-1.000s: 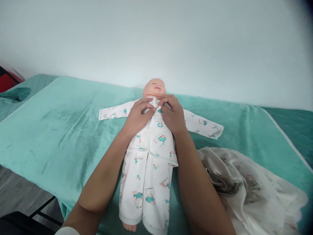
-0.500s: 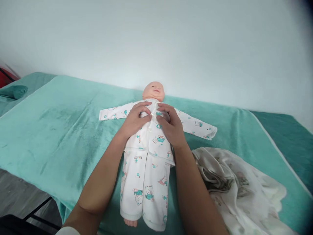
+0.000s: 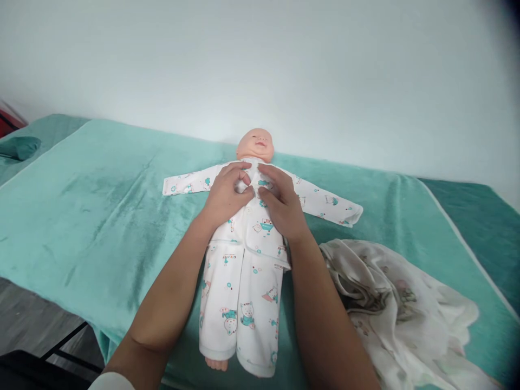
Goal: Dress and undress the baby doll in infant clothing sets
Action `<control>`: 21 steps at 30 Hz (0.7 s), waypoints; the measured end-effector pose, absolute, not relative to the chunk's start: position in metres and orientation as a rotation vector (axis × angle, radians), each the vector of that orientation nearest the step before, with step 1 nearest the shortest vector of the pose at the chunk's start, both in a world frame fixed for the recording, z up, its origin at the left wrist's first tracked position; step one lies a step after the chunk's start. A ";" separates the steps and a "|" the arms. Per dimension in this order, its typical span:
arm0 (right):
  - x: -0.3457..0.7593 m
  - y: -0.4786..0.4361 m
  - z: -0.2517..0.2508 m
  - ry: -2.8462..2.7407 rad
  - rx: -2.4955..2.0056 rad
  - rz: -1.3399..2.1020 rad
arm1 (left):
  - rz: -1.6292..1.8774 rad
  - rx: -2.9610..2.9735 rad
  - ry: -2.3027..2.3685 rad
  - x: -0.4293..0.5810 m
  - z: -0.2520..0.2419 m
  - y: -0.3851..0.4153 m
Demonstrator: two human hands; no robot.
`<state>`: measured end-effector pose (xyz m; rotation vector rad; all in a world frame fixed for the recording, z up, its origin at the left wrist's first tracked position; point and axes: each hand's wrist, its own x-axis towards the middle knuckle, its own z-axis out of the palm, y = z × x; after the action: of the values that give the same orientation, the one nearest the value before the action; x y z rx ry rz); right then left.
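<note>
Left hand (image 3: pixel 226 197) and right hand (image 3: pixel 283 205) pinch the soft, limp shirt (image 3: pixel 264 230) on the doll (image 3: pixel 257 145) by its front edges, likely the best hold.

Upper chest of the doll (image 3: pixel 255 143) out of sight beneath left hand (image 3: pixel 225 197) and right hand (image 3: pixel 282 208).

A pale wall (image 3: pixel 284 59) is spanning 10 to 2 o'clock. A teal blanket (image 3: pixel 97 206) is spreading across the centre; grey floor (image 3: pixel 24 319) is showing at 8 o'clock.
</note>
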<state>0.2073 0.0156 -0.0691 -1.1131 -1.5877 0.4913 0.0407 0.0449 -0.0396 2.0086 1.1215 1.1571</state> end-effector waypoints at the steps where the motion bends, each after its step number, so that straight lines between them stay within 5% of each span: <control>1: 0.208 0.017 -0.068 -1.636 -1.119 0.479 | 1.167 2.025 1.128 0.041 -0.040 0.044; 21: 0.204 0.025 -0.058 -1.613 -1.147 0.509 | 1.268 2.208 1.115 0.046 -0.048 0.044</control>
<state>0.2044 0.0253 -0.0580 -1.1470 -1.6129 0.5090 0.0458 0.0439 -0.0477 2.2081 1.1147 1.2683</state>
